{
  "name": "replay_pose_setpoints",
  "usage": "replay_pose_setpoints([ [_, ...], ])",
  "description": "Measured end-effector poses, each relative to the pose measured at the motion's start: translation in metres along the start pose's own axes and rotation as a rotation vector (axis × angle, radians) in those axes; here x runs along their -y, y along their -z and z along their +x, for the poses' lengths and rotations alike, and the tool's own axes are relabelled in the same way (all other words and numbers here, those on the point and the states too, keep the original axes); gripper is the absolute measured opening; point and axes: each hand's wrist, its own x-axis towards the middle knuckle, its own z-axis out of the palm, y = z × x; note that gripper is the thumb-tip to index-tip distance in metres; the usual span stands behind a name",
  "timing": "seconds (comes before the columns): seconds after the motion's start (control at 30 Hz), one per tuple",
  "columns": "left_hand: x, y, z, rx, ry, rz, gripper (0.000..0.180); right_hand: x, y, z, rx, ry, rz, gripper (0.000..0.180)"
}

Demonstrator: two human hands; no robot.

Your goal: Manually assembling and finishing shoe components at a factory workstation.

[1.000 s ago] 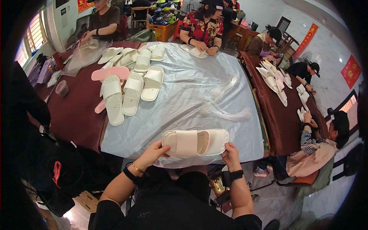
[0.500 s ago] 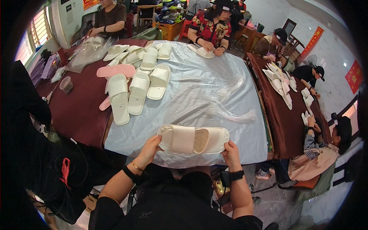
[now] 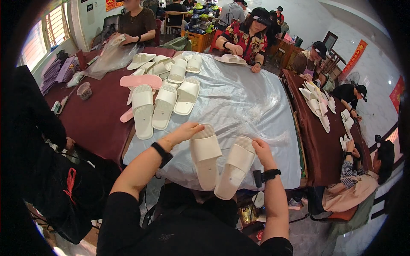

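Two white open-toe slippers are held above the near edge of a table covered in clear plastic sheet (image 3: pixel 239 102). My left hand (image 3: pixel 183 132) grips the toe end of the left slipper (image 3: pixel 205 155). My right hand (image 3: pixel 261 151) grips the toe end of the right slipper (image 3: pixel 235 166). Both slippers hang with their heels toward me, side by side and slightly apart. Each wrist wears a dark band.
Rows of white slippers (image 3: pixel 164 102) and pink slippers (image 3: pixel 141 81) lie at the table's left. Several other people sit around the dark red tables (image 3: pixel 98 119); more slippers (image 3: pixel 316 102) lie on the right table. A small cup (image 3: pixel 84 90) stands at the left.
The two slippers were held together crosswise as one stacked pair; now they are separated, one in each hand, turned lengthwise with heels toward me.
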Motion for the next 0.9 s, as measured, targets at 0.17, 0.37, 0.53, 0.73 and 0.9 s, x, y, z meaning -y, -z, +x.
replay_pose_setpoints([
  [0.17,0.049,-0.01,0.053,-0.383,-0.215,0.361,0.028,0.005,-0.047,0.0,-0.235,0.374,-0.197,0.029],
  [0.37,0.053,0.006,0.085,-0.462,-0.097,0.965,0.021,-0.058,-0.046,-0.035,-0.289,0.176,0.201,0.016],
  [0.53,0.073,-0.001,0.115,-0.555,-0.317,1.242,0.024,-0.057,-0.058,-0.037,-0.408,0.278,0.155,0.009],
  [0.73,0.088,-0.002,0.131,-0.448,-0.302,1.508,0.022,-0.06,-0.057,-0.043,-0.377,0.198,0.222,0.012],
  [0.9,0.068,0.004,0.115,-0.457,-0.274,1.357,0.016,-0.063,-0.057,-0.042,-0.39,0.222,0.195,0.013],
])
